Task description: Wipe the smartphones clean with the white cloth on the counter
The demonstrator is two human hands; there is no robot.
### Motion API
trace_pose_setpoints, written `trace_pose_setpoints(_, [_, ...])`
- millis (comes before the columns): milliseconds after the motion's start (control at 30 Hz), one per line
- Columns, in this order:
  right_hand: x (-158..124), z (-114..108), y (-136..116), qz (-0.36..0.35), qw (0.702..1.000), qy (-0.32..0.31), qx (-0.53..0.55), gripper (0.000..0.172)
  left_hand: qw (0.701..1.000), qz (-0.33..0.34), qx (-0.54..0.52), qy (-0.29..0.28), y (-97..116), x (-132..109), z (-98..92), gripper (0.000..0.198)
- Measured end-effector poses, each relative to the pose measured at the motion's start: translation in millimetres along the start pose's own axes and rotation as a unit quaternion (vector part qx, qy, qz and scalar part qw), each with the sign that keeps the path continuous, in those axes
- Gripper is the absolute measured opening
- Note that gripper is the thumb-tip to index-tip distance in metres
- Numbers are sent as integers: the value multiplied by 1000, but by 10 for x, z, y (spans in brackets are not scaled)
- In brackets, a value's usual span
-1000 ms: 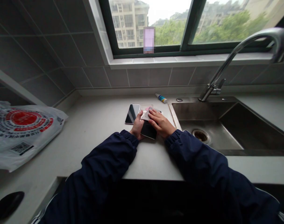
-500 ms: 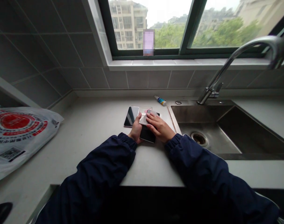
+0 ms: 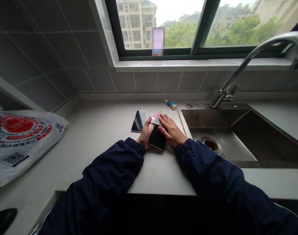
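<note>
While the left hand (image 3: 145, 133) braces the black glossy rectangular phone (image 3: 157, 139), fingers curled shut on its left edge, the right hand (image 3: 172, 131) lies flat with fingers straight and close together, pressing a pale grey folded cloth (image 3: 155, 120) onto the phone's far end. The wiping looks partway done: the stretch behind the fingertips, toward the wrists, shows bare and shiny, while the part beneath the cloth is hidden. Screen up on the pale stone counter (image 3: 102, 130), the phone runs lengthwise from between the wrists out under the fingertips, with a second dark glass-fronted phone (image 3: 139, 120) just left of the left thumb
</note>
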State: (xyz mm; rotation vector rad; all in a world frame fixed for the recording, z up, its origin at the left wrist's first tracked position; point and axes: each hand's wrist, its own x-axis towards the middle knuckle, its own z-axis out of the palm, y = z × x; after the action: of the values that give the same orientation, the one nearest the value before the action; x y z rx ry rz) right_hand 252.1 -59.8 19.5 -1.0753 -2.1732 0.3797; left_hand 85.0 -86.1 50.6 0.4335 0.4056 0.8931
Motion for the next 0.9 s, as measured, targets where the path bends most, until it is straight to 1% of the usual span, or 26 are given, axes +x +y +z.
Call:
trace_pose_setpoints(100, [-5, 2, 15, 5, 1000, -9, -1, 64, 1000, 5, 7, -1, -1, -14, 6, 70])
trace_pose_setpoints(200, [-15, -5, -2, -8, 1000, -12, 13, 62, 1000, 5, -11, 4, -7, 1, -17, 70])
trace_pose_setpoints(300, [-23, -15, -33, -25, 999, -19, 26, 62, 999, 19, -25, 8, -14, 25, -44, 67])
trace_pose_setpoints(467, [-28, -35, -57, -46, 998, -20, 39, 57, 1000, 12, -25, -7, -20, 35, -48, 71])
trace_pose_setpoints(700, [-16, -20, -18, -38, 998, -2, 54, 56, 1000, 8, -13, 0, -4, 10, 30, 72])
trace_pose_setpoints(900, [-22, 18, 37, 7, 999, 10, 40, 68, 1000, -10, 15, 20, -3, -4, -1, 75])
